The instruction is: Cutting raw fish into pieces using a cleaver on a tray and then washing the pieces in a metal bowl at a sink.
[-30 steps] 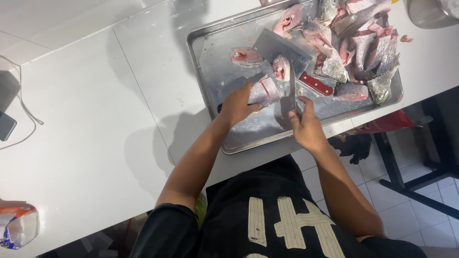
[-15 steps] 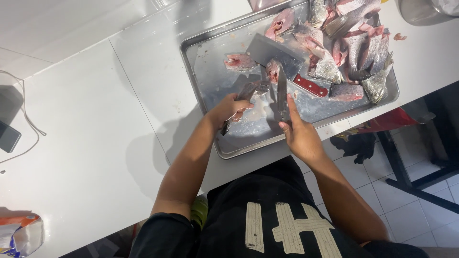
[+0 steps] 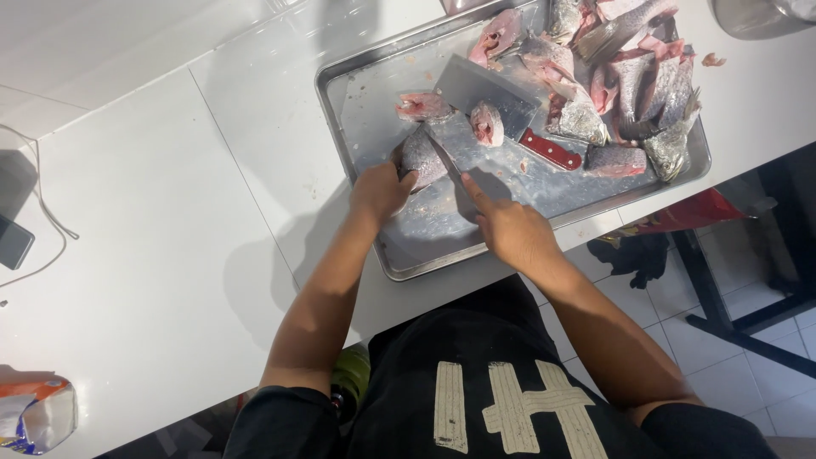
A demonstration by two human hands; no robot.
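The left hand point(image 3: 381, 189) reaches forward from a nearly straight forearm and closes its fingers over a piece of fish point(image 3: 422, 158), pinning it to the floor of the metal tray point(image 3: 408, 246) near the tray's near-left corner. The right hand point(image 3: 510, 229) comes in from the right with the wrist bent slightly inward; it grips the handle of a knife point(image 3: 446, 161), forefinger stretched along the spine, and the thin blade points away from the body and lies against the right side of the held piece of fish. Both hands are thus closed, each on its own thing, and they sit close together over the near half of the tray.

The tray rests on the white bench point(image 3: 170, 212), its near edge almost at the bench's front edge. A cleaver point(image 3: 493, 106) with a red handle lies flat in the middle of the tray, a small fish chunk point(image 3: 487, 123) on its blade. Many cut fish pieces point(image 3: 620, 76) are heaped along the far right corner of the tray. A plastic bag point(image 3: 38, 416) lies at the bench's near-left corner.
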